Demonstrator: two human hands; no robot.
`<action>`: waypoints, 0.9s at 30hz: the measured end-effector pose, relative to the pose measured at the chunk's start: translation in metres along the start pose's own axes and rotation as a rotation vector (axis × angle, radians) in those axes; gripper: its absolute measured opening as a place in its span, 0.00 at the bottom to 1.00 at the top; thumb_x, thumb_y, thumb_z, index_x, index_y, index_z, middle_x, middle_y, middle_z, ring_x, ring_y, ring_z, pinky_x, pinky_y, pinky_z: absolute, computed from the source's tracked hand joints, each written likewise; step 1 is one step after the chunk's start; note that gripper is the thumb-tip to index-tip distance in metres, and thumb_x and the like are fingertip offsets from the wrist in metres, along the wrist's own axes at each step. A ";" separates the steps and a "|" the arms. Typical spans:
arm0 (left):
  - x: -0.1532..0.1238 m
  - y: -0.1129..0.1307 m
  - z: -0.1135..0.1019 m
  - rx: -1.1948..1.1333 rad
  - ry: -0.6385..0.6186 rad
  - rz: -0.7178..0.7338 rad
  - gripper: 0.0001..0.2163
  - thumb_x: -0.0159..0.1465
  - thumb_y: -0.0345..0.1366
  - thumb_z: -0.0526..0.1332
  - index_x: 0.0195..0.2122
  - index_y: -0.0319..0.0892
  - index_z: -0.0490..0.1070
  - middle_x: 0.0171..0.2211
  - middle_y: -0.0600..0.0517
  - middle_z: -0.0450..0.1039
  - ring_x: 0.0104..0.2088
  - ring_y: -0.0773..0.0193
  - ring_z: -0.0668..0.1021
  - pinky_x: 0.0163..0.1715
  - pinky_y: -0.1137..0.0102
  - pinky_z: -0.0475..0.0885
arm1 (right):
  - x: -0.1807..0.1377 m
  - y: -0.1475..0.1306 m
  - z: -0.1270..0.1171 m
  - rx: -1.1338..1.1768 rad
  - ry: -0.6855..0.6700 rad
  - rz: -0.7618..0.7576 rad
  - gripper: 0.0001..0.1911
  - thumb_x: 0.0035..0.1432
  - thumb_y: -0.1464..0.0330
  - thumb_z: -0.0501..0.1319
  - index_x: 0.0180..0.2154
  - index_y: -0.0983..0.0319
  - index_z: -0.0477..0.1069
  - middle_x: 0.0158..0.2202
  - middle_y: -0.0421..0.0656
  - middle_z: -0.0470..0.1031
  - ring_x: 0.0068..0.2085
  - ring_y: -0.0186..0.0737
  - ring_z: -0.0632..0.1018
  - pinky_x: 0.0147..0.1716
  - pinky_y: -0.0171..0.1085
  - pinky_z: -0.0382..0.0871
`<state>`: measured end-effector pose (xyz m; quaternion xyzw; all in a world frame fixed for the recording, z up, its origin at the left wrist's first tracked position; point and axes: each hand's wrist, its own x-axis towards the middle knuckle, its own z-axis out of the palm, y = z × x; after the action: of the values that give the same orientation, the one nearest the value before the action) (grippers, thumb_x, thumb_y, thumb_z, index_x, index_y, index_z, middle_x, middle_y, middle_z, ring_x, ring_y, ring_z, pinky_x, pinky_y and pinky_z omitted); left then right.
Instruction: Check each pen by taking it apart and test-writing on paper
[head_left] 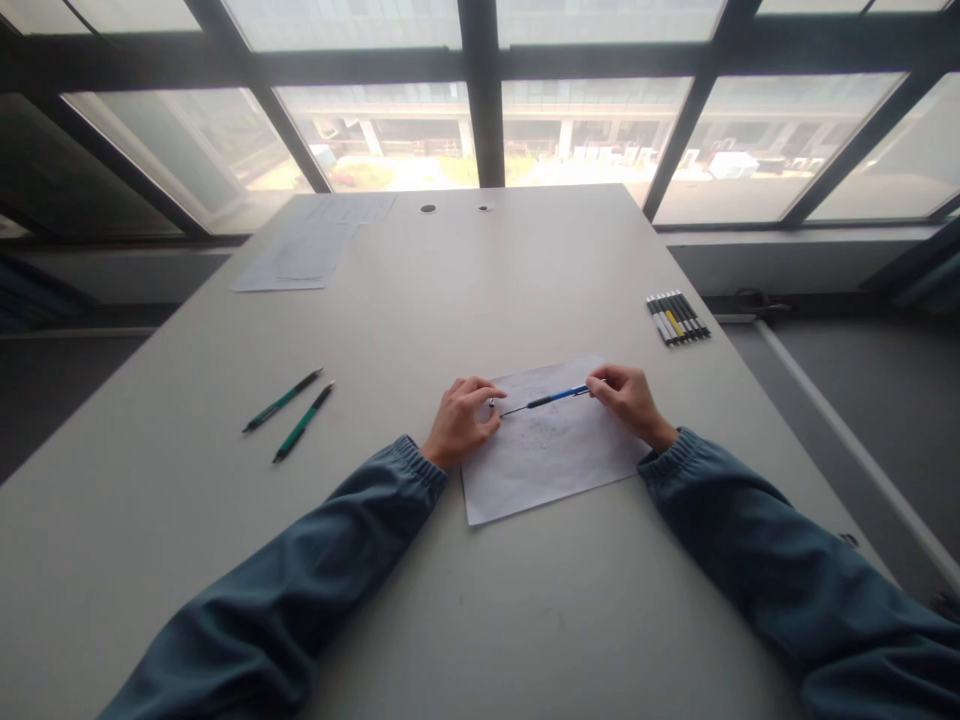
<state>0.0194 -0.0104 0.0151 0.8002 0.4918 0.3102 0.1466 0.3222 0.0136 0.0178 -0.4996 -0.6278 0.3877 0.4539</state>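
Note:
My right hand (pixel 624 400) pinches the clip end of a blue pen (pixel 564 395) with a dark grip. From the pen's front end a thin dark refill (pixel 514 411) sticks out toward my left hand (pixel 466 418). Between the curled fingers of that hand shows a small dark-and-silver piece (pixel 492 403), too small to name surely. The refill's tip comes close to my left thumb; whether they touch I cannot tell. Beneath both hands lies a white sheet of paper (pixel 540 470) with faint grey marks, partly hidden by them.
Two green-and-black pens (pixel 282 400) (pixel 303 422) lie on the white table (pixel 390 600) to the left. At the right edge sits a row of several black, white and yellow pens (pixel 677 318). More paper sheets (pixel 300 255) rest at the far left, before tall windows.

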 end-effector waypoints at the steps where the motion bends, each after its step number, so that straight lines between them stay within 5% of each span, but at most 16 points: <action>1: 0.000 0.000 0.000 -0.002 -0.003 0.010 0.11 0.61 0.29 0.63 0.44 0.47 0.79 0.45 0.49 0.76 0.47 0.55 0.74 0.54 0.57 0.69 | 0.000 0.000 -0.001 -0.004 0.003 -0.003 0.14 0.56 0.60 0.65 0.25 0.64 0.75 0.19 0.38 0.68 0.21 0.30 0.63 0.19 0.32 0.53; 7: -0.001 -0.004 0.002 0.002 -0.034 0.049 0.03 0.62 0.38 0.68 0.36 0.49 0.81 0.47 0.49 0.76 0.47 0.56 0.72 0.54 0.57 0.68 | 0.001 -0.001 -0.002 -0.012 0.009 -0.001 0.15 0.56 0.60 0.65 0.24 0.64 0.75 0.18 0.37 0.67 0.21 0.31 0.63 0.19 0.32 0.54; 13: -0.001 -0.007 0.004 -0.001 -0.026 0.038 0.03 0.63 0.36 0.67 0.32 0.47 0.81 0.46 0.50 0.76 0.46 0.57 0.72 0.53 0.57 0.68 | 0.009 0.002 -0.018 0.025 0.039 0.000 0.12 0.55 0.63 0.65 0.25 0.64 0.75 0.20 0.38 0.70 0.22 0.31 0.66 0.21 0.33 0.56; 21: 0.000 0.001 0.000 -0.012 -0.024 0.035 0.03 0.60 0.33 0.68 0.30 0.46 0.79 0.45 0.50 0.76 0.45 0.57 0.73 0.52 0.57 0.69 | 0.025 0.015 -0.044 0.226 0.375 -0.005 0.10 0.53 0.65 0.65 0.23 0.62 0.71 0.16 0.36 0.65 0.19 0.30 0.64 0.19 0.32 0.54; 27: 0.000 0.002 0.000 0.000 -0.058 0.106 0.02 0.61 0.36 0.68 0.32 0.48 0.80 0.44 0.50 0.75 0.46 0.57 0.72 0.51 0.58 0.69 | 0.017 0.008 -0.019 0.052 0.223 -0.024 0.10 0.55 0.63 0.66 0.27 0.63 0.75 0.21 0.39 0.72 0.23 0.33 0.69 0.24 0.34 0.61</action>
<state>0.0205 -0.0114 0.0160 0.8338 0.4442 0.2944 0.1443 0.3412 0.0329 0.0193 -0.5199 -0.5690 0.3404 0.5385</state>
